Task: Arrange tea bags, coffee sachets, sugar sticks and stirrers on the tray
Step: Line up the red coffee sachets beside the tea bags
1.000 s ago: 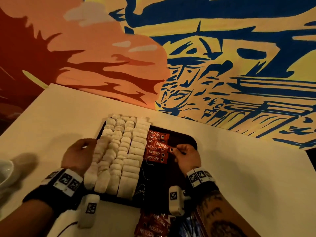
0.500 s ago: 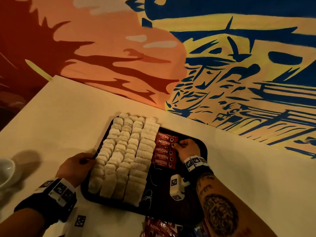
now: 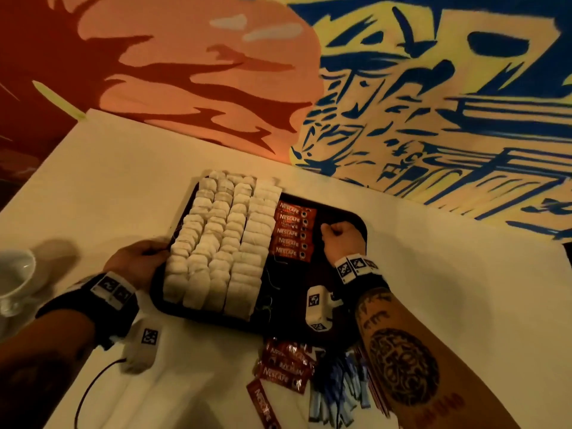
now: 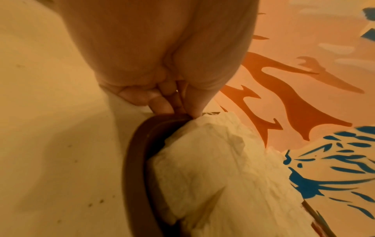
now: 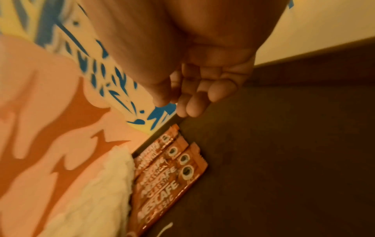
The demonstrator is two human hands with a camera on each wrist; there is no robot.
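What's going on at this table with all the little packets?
A person is laying out drink supplies on a dark tray. Their left hand grips the tray's left rim, while the right hand hovers empty over the bare part, just beside a column of five red coffee sachets. Rows of tea bags fill the tray's left side. More loose sachets and blue sticks lie on the table, not yet placed.

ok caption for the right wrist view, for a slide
Empty right hand hovers over the dark tray beside overlapping coffee sachets and tea bags.
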